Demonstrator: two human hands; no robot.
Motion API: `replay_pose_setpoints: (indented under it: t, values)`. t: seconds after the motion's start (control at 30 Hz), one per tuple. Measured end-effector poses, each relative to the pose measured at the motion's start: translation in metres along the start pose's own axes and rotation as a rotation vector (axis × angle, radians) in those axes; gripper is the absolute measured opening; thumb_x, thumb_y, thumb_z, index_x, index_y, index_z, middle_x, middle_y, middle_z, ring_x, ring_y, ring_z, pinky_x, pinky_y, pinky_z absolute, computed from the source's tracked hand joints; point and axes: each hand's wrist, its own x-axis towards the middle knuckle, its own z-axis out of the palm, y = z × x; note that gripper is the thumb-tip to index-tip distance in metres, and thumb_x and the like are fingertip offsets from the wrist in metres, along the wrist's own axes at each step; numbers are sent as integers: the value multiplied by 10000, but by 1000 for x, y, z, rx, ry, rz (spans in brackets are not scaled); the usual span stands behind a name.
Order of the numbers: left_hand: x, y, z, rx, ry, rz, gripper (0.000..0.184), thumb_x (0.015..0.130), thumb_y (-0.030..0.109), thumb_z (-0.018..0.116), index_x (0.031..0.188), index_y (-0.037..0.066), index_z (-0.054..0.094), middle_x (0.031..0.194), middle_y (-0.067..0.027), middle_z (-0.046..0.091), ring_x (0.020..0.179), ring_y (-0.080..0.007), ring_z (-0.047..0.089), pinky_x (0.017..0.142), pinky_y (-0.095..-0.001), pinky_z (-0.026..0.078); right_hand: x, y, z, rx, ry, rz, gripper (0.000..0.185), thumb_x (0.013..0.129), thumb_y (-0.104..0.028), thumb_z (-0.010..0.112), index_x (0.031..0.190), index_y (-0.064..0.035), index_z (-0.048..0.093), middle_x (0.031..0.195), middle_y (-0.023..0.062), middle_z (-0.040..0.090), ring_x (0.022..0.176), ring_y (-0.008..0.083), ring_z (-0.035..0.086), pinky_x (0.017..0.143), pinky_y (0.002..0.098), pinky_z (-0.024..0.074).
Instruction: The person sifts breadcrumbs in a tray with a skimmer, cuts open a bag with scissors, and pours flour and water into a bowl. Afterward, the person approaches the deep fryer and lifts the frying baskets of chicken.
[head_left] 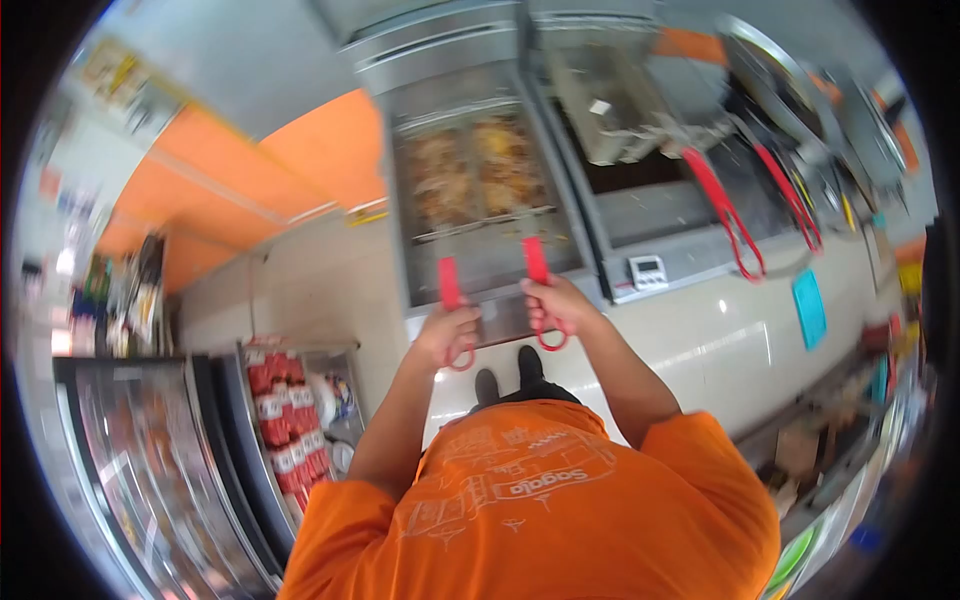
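Two fryer baskets with red handles sit side by side in the steel deep fryer point(395, 215) in front of me. My left hand point(452, 332) is wrapped round the red handle of the left fryer basket point(437, 180). Round the red handle of the right fryer basket point(508, 165), my right hand point(556, 306) is closed as well. Browned pieces of food fill both baskets; their exact kind is blurred. The baskets' wire ends nearest me rest within the fryer's outline, and I cannot tell how deep they sit.
Right of the fryer stands a second fryer with another basket point(607, 110) and two more red handles point(722, 210). A small white timer point(648, 271) is on its front edge. Red packages point(285, 420) fill a rack at left, beside a glass-fronted cabinet point(150, 470). A blue board point(810, 309) is at right.
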Motion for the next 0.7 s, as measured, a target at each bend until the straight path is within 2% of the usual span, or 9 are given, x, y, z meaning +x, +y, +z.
replay_pose_setpoints:
  t: [0.03,0.17,0.2,0.27,0.5,0.63,0.7]
  values:
    - [-3,1,-5,-12,-25,-1,236,855,-41,605,883,161,486,632,67,397,467,-42,337,430,-224,284,-5,-3,3,60,-12,23,178,952,-208,576,856,-131,447,635,-29,430,487,109,425,435,302,419]
    - [-9,3,-10,-22,-101,-2,259,852,-38,617,867,152,443,630,61,387,476,-44,352,436,-235,293,-5,-5,7,-26,9,14,136,953,-211,575,901,-138,474,626,-34,443,484,94,434,422,299,419]
    - [-12,5,-11,-50,-72,47,259,852,-38,617,867,152,443,630,61,387,476,-44,352,436,-235,293,-1,-3,5,-37,26,14,132,955,-211,573,907,-138,475,625,-30,446,484,98,441,428,305,424]
    - [-16,7,-4,-32,-70,-13,279,843,-36,629,858,158,429,632,62,385,475,-46,347,440,-241,295,0,-2,6,-64,42,11,128,956,-211,570,913,-138,475,623,-26,450,484,103,449,433,310,430]
    - [-13,4,-10,-59,-116,-14,306,831,-39,644,891,161,420,635,62,384,476,-51,349,439,-241,294,-1,-5,8,-83,52,34,129,958,-214,567,922,-123,482,651,-12,460,505,114,457,462,319,441]
    - [-11,0,-8,1,-6,37,287,842,-46,631,899,144,424,640,52,397,475,-51,344,436,-229,283,0,-2,2,-59,20,36,140,962,-206,557,903,-120,463,661,-5,458,517,127,448,466,325,435]
    - [-10,2,-11,-47,-81,13,270,850,-50,613,901,138,427,641,48,397,475,-51,344,434,-226,279,-3,-8,5,-20,32,24,146,962,-202,555,896,-119,454,664,-4,456,521,131,445,472,330,436]
